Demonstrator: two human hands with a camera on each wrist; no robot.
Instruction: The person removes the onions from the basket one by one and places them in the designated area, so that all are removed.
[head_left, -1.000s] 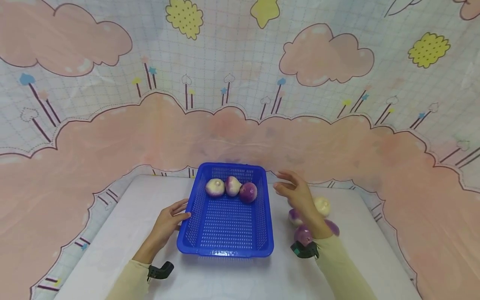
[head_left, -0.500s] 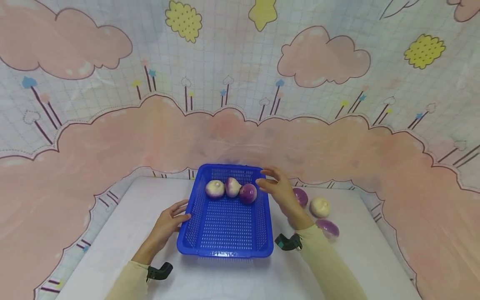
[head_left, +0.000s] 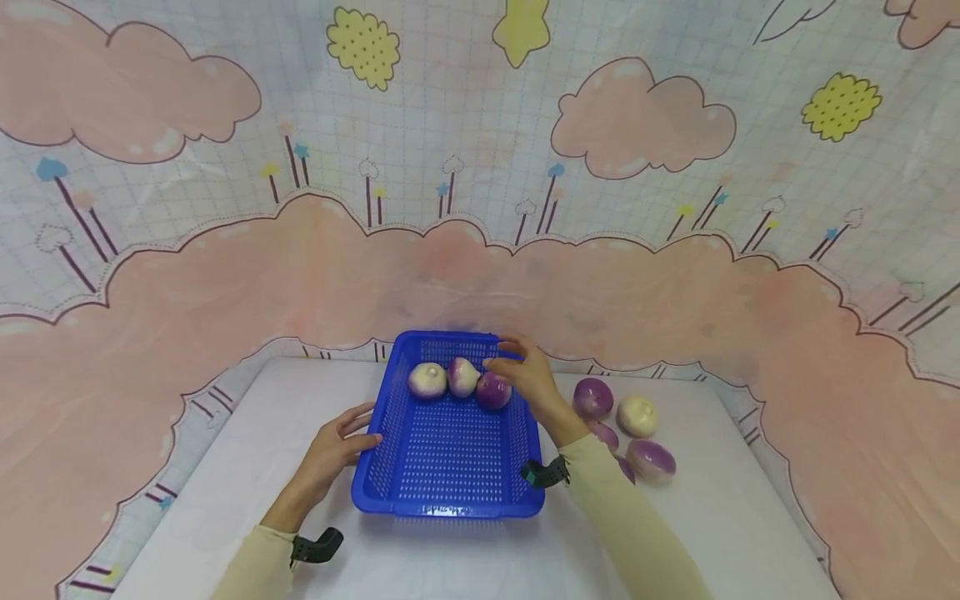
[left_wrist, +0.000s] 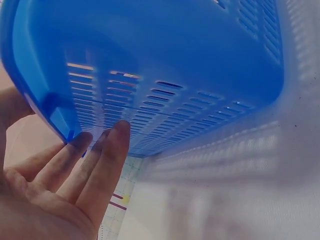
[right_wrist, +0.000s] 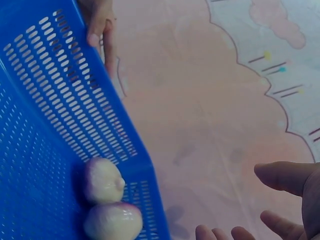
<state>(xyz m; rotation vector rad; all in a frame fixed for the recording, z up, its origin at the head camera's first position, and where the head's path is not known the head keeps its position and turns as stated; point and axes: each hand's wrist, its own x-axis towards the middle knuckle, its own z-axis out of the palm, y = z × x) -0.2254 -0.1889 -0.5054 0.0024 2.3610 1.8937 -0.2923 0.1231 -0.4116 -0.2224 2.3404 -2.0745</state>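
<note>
The basket [head_left: 450, 467] stands on the counter [head_left: 720, 525], long axis running away from the person, three turnips [head_left: 462, 377] inside, far end. Left hand [head_left: 333, 443] pinches its left edge; right hand [head_left: 531, 377], fingers spread, is above.

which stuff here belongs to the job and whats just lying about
Likely part of the job:
basket
left hand, at its rim
right hand, over it
three bulbs inside
loose bulbs, similar, right of it

Likely just there:
table
patterned cloth
wrist cameras
</note>
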